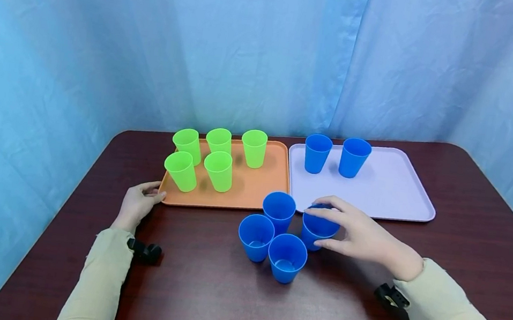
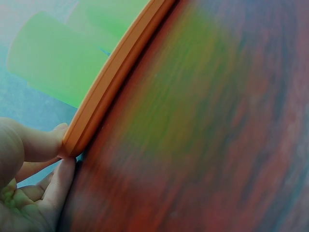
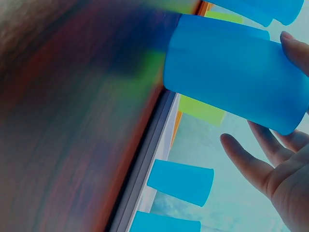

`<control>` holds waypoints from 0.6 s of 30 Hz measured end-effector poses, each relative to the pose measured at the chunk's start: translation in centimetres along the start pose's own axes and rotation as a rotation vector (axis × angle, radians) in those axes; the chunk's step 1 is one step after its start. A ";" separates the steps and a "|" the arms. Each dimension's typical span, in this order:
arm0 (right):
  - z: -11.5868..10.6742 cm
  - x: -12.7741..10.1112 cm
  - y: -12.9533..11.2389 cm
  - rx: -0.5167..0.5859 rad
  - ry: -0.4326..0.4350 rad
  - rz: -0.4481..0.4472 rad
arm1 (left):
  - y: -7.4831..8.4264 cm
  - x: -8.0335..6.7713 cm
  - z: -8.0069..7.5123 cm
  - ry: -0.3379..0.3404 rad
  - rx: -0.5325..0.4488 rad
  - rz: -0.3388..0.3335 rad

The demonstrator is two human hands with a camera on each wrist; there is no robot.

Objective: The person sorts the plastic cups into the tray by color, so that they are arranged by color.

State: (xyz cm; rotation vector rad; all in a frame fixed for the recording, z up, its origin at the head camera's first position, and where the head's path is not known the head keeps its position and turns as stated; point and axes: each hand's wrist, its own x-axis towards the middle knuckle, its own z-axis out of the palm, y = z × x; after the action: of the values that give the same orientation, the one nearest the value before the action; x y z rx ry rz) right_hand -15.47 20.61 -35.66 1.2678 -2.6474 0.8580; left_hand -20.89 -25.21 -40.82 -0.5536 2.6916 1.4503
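Note:
In the head view my left hand (image 1: 137,204) is at the near left corner of an orange tray (image 1: 252,194). Thumb and a finger pinch the tray's rim (image 2: 99,87) in the left wrist view. Several green cups (image 1: 221,171) stand upright on that tray. My right hand (image 1: 359,230) reaches around the mouth of a blue cup (image 1: 311,237) on the table, its fingers spread. From the right wrist, the thumb overlaps this cup (image 3: 231,72) near its rim, while one finger stands apart from it. Three more blue cups (image 1: 287,261) cluster just left of it.
A lavender tray (image 1: 393,194) lies right of the orange one, with two upright blue cups (image 1: 317,154) at its left side. Both trays rest on a dark brown table (image 1: 200,293). A light blue curtain (image 1: 252,46) hangs behind and at both sides.

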 end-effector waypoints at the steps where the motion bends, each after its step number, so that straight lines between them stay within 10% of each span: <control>1: -0.1 -0.1 0.1 0.000 0.005 0.003 | 0.0 0.0 0.0 0.000 0.001 0.002; 18: -1.4 -1.5 1.4 -0.052 0.092 0.076 | -0.2 0.1 0.0 0.006 -0.002 0.013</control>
State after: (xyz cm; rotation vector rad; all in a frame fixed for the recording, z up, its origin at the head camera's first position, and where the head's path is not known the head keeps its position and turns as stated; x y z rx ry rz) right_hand -15.78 23.05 -35.57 1.0955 -2.6417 0.8298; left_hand -20.90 -25.29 -40.99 -0.5433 2.7038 1.4565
